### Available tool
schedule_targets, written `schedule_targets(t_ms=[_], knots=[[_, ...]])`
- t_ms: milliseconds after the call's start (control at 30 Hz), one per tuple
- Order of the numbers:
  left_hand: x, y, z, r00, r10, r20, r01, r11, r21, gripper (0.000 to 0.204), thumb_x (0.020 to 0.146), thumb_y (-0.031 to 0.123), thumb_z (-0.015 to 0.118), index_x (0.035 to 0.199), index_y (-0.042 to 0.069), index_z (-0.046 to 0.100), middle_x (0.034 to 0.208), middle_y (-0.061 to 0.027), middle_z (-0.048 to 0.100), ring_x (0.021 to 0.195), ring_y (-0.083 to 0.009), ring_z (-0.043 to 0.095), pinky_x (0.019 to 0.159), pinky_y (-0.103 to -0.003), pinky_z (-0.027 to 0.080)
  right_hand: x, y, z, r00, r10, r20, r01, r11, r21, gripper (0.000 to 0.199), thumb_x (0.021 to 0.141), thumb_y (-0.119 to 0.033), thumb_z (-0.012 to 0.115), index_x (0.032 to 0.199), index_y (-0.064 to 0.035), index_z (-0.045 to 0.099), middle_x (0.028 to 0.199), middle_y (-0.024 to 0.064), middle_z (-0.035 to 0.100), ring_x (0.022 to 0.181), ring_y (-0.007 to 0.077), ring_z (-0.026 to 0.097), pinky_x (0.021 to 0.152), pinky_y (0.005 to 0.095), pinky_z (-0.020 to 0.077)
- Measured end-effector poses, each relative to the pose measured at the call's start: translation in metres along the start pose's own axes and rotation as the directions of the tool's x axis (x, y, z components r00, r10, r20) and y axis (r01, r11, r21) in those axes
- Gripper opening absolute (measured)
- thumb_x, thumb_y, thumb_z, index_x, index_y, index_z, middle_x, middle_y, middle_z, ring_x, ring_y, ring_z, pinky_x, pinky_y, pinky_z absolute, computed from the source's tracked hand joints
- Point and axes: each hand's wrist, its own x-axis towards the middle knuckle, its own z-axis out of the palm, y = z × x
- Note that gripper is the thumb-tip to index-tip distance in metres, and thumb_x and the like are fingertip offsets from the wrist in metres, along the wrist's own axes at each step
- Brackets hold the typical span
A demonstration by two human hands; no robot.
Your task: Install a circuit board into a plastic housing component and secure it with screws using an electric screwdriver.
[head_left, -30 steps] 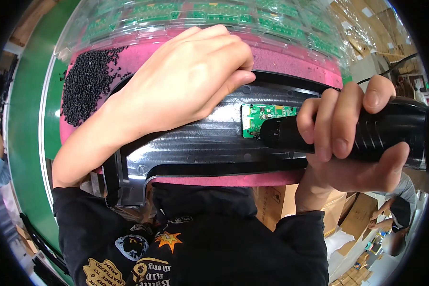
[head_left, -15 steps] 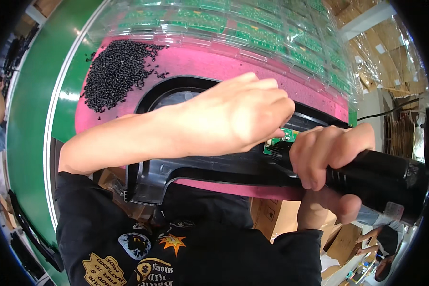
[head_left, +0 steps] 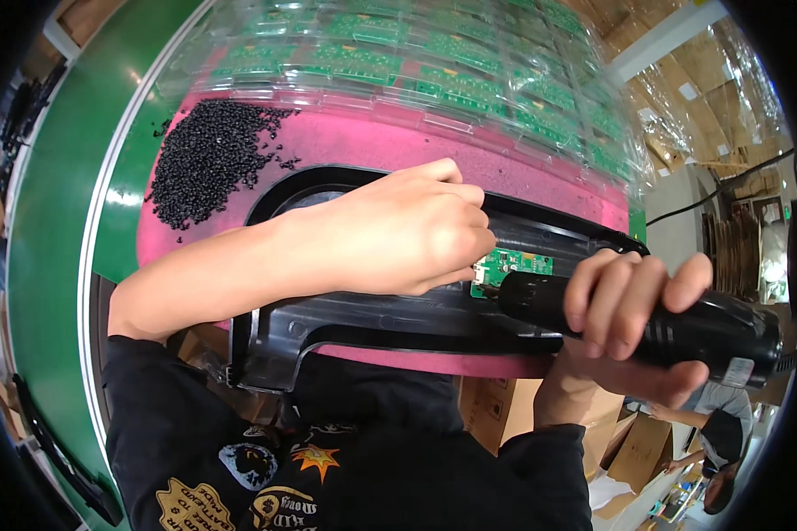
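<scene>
A black plastic housing (head_left: 398, 323) lies lengthwise before me, with a small green circuit board (head_left: 530, 263) inside its right half. My right hand (head_left: 624, 305) is wrapped round a thick black electric screwdriver (head_left: 717, 332), held nearly level. Its tip points left at the board's near left corner; whether it touches a screw cannot be made out. My left hand (head_left: 425, 234) reaches across the housing, fingers curled closed at the board's left end, by a white connector (head_left: 480, 273). What those fingertips hold, if anything, is hidden.
A pile of small black screws (head_left: 208, 159) sits on the pink mat (head_left: 345, 137) at the far left. Clear plastic trays (head_left: 452, 119) of green boards stand behind. Cardboard boxes (head_left: 496, 411) are below right, and another person (head_left: 717, 434) is at the lower right.
My left hand has shifted a little left, and more of the board shows. The screwdriver's front end has moved slightly, its tip now at the board's near left corner. The whole view has shifted slightly.
</scene>
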Motion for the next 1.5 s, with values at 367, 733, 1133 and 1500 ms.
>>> schedule_targets(t_ms=[367,733,1133,1500], knots=[[0.007,0.003,0.0,0.99,0.083,-0.113,-0.097,0.988,-0.122,0.014,0.078,0.013,0.07,0.084,0.004,0.06,0.08,-0.003,0.06,0.081,-0.0213,0.058,0.079,-0.034,0.042,-0.002,-0.012,-0.009,0.982,-0.178,-0.06,0.183,0.98,0.082,0.041,0.08,-0.037,0.07,0.101,-0.0084,0.048,0.059,-0.004,0.052,0.047,0.0056,0.049,0.05,0.02,0.0425],[0.008,0.002,-0.005,0.997,0.058,-0.051,-0.067,0.979,-0.193,0.013,0.077,0.006,0.07,0.087,0.002,0.062,0.083,-0.0049,0.064,0.082,-0.0229,0.061,0.074,-0.034,0.044,-0.004,-0.013,-0.009,0.976,-0.207,-0.064,0.215,0.966,0.144,0.043,0.078,-0.037,0.072,0.101,-0.0077,0.049,0.059,-0.0033,0.054,0.046,0.0068,0.051,0.048,0.022,0.045],[0.007,0.002,-0.005,0.995,-0.048,-0.084,0.047,0.999,-0.01,0.022,0.078,0.012,0.07,0.097,0.003,0.064,0.092,-0.0071,0.065,0.089,-0.0255,0.061,0.079,-0.036,0.046,-0.003,-0.047,-0.045,0.997,0.012,0.083,0.003,0.985,-0.173,0.05,0.081,-0.043,0.068,0.107,-0.0074,0.045,0.066,-0.001,0.054,0.05,0.0089,0.05,0.05,0.0242,0.0401],[0.011,0.002,-0.005,0.997,-0.081,0.009,0.08,0.995,0.054,0.018,0.077,0.007,0.069,0.094,0.004,0.064,0.092,-0.0052,0.064,0.09,-0.0247,0.059,0.078,-0.036,0.044,-0.014,-0.04,-0.069,0.997,0.045,-0.058,-0.055,0.981,-0.186,0.048,0.085,-0.047,0.06,0.106,-0.0065,0.045,0.065,-0.0004,0.049,0.047,0.0088,0.041,0.049,0.0253,0.034]])
